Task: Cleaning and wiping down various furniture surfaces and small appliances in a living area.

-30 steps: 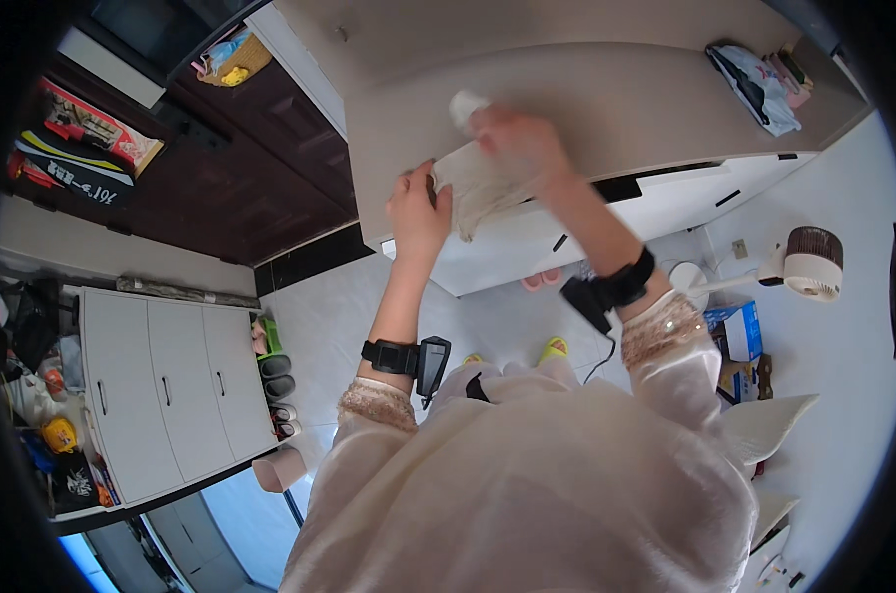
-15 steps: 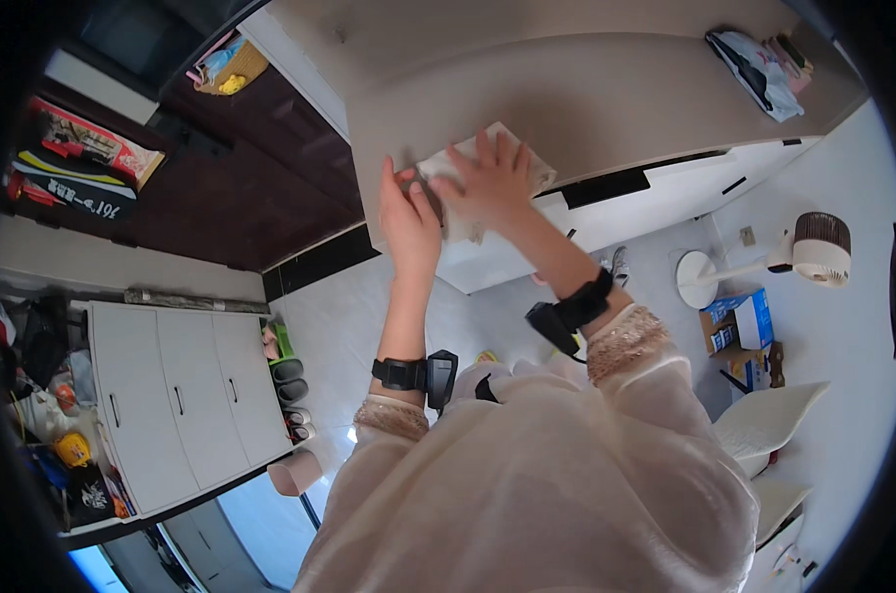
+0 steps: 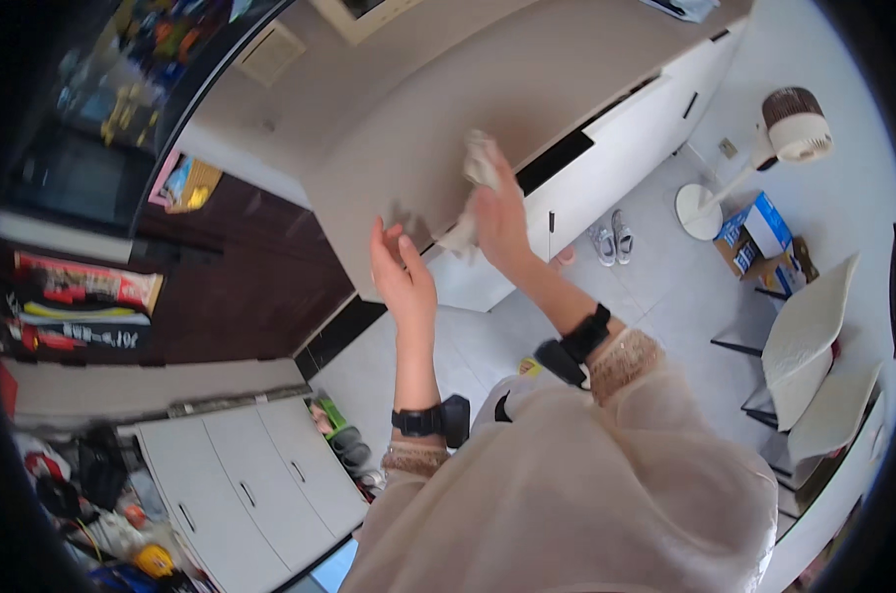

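A pale cream cloth is bunched against the palm of my right hand, which is turned on edge at the front of the beige countertop. One end of the cloth hangs down past the counter's edge. My fingers on this hand are partly hidden by its own back, but they hold the cloth. Left of it, my left hand is raised by the counter's corner, fingers apart and slightly curled, with nothing in it. Black bands with small boxes are strapped to both wrists.
White drawers with a dark open slot lie under the counter. To the right stand a white fan, open boxes and white chairs. Grey shoes are on the floor. A white cabinet is at lower left.
My right hand was spread flat over the cloth; now it is on edge with the cloth gathered up. The left hand stays open beside it. The whole view has turned.
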Available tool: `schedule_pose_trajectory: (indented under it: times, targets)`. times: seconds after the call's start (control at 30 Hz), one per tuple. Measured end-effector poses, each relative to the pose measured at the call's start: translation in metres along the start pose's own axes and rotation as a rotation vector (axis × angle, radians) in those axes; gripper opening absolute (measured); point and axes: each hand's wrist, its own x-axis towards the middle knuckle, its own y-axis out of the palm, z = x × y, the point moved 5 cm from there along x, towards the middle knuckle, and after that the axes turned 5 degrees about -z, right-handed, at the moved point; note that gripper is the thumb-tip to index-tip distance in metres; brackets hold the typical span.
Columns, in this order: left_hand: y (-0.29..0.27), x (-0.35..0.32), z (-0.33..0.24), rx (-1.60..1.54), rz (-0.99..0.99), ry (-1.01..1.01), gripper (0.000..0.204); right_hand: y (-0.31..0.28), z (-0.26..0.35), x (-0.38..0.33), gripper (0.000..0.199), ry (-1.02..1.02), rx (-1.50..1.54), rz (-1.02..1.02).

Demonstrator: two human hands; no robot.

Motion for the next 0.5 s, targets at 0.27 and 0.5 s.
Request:
schedule_pose_trajectory:
  times: [0.27,0.5]
  targets:
    - [0.076,-0.015,-0.047,0.165,0.397,0.272,0.038,-0.109,-0.048,-0.056,0.066,0.075,0.083,-0.766]
    - [0.149,-0.005,-0.072,0.47,0.565,0.625,0.059,-0.069,-0.105,-0.034,0.064,0.152,-0.036,-0.638]
